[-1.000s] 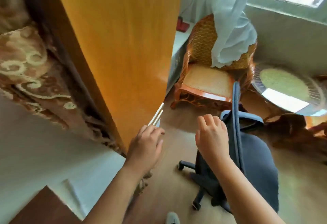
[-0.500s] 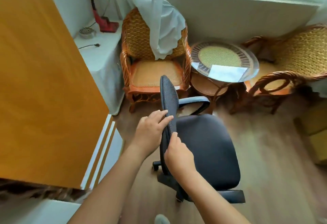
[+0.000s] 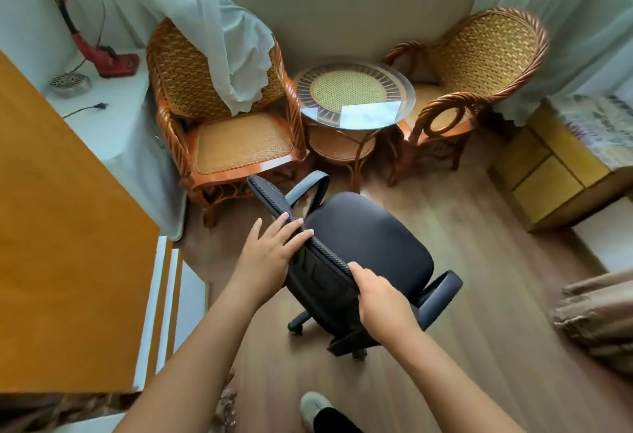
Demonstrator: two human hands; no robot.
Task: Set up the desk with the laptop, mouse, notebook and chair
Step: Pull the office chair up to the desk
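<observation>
A dark blue office chair (image 3: 370, 244) on castors stands on the wood floor in the middle of the view, its backrest toward me and its seat facing the window. My left hand (image 3: 265, 254) rests on the top edge of the backrest, fingers curled over it. My right hand (image 3: 380, 295) grips the same edge lower and to the right. The orange desk top (image 3: 61, 244) fills the left side. No laptop, mouse or notebook is in view.
Two wicker armchairs (image 3: 226, 117) (image 3: 479, 80) flank a round glass-topped table (image 3: 356, 93) under the window. A white cabinet (image 3: 109, 114) with a red device stands at the left, yellow drawers (image 3: 548, 172) at the right. My shoe (image 3: 313, 405) shows at the bottom.
My view swung from the desk edge toward the window. Both hands reached the chair's backrest and closed on it; the chair has turned, its seat now pointing toward the window.
</observation>
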